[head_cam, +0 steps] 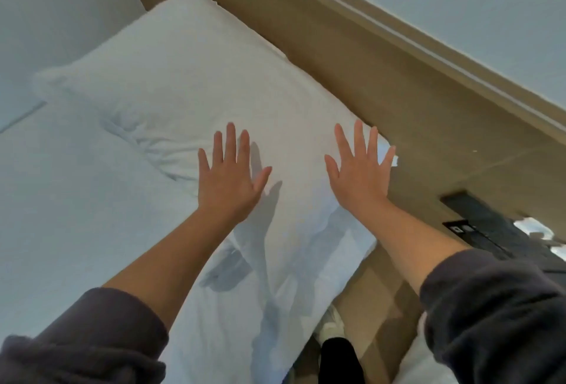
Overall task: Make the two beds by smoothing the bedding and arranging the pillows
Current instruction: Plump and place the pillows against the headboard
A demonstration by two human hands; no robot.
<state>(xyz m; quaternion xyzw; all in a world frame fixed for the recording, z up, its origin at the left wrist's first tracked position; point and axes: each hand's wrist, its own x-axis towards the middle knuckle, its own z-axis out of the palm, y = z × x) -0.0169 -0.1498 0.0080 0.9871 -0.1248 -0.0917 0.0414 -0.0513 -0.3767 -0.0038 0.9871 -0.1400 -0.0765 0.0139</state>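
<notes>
The pillow (pixel 190 77), white and plump, lies at the head edge of the bed (pixel 55 206), its long side set against the tan headboard (pixel 382 55), which runs slantwise across the view. Its near end reaches the bed's near side edge, where the case is loose and folded. The white bedding (pixel 232 316) beside and below the pillow carries a knot of creases just left of the left grip. Both grips are bare hands reached out over the near half of the pillow, palms down, all 5 fingers of each straight and fanned apart, holding nothing. The left grip (pixel 228 178) is over the pillow's middle and throws a clear shadow on the cloth to its right, so whether the palm touches the case cannot be told. The right grip (pixel 358 175) is over the pillow's corner by the headboard, its outer fingers crossing the pillow's edge; contact there is also unclear. The 2 grips are near each other but apart. A dark sleeve (pixel 92 340) is pushed up each forearm. A dark switch panel (pixel 468 224) sits on the headboard to the right of the right wrist.
</notes>
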